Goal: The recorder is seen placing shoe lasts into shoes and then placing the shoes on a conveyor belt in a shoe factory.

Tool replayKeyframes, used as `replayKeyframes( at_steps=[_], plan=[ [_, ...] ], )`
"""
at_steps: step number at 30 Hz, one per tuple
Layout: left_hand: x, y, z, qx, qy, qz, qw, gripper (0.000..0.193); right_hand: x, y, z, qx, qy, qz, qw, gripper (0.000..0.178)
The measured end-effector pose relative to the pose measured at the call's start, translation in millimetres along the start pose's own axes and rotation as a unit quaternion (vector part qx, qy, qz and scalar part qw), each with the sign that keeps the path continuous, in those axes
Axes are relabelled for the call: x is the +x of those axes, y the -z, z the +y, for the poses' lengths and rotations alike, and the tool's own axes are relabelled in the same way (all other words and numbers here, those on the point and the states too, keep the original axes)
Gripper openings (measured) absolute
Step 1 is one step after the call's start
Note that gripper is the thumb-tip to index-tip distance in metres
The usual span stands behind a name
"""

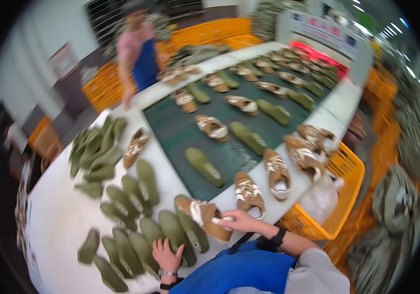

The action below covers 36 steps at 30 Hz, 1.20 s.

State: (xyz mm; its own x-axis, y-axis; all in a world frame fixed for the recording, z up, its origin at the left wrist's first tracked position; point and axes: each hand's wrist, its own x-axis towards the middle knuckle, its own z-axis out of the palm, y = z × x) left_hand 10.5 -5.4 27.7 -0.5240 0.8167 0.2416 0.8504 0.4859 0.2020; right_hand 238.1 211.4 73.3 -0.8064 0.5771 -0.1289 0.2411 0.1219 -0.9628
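Head view: at the near edge of the white table (56, 210), the right hand (243, 221) pinched the heel end of a brown-and-white shoe (202, 214). The left hand (167, 257) lay spread over green insoles (171, 228), lined up along that edge to the shoe's left.

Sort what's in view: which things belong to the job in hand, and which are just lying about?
Likely in the job:
brown shoe at the right hand
green insoles by the left hand
shoes on the dark belt

Probably just lying about:
plastic bag in the orange crate
grey-green bundle, right
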Motion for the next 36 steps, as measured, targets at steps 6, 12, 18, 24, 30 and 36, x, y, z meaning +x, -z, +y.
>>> replayKeyframes(
  at_steps=[6,12,18,24,30,36],
  plan=[
    [-15,1,4,0.004,0.056,0.058,0.997,0.049,26,28,-55,0.036,-0.134,-0.064,0.988,0.027],
    [-11,1,7,-0.011,0.067,0.071,0.995,0.047,106,60,-104,-0.157,0.052,-0.057,0.985,0.034],
    [-6,5,8,-0.023,0.087,0.065,0.994,0.046,247,44,-84,-0.355,-0.007,-0.104,0.929,0.036],
    [-3,6,9,-0.034,0.102,0.049,0.993,0.046,354,6,-16,-0.468,-0.001,-0.020,0.883,0.027],
    [-4,15,8,-0.019,0.110,0.005,0.994,0.050,401,-27,56,-0.468,0.007,0.033,0.883,0.020],
    [8,23,12,-0.030,0.114,0.010,0.993,0.048,434,-17,66,-0.438,0.086,0.062,0.893,0.034]
  ],
)
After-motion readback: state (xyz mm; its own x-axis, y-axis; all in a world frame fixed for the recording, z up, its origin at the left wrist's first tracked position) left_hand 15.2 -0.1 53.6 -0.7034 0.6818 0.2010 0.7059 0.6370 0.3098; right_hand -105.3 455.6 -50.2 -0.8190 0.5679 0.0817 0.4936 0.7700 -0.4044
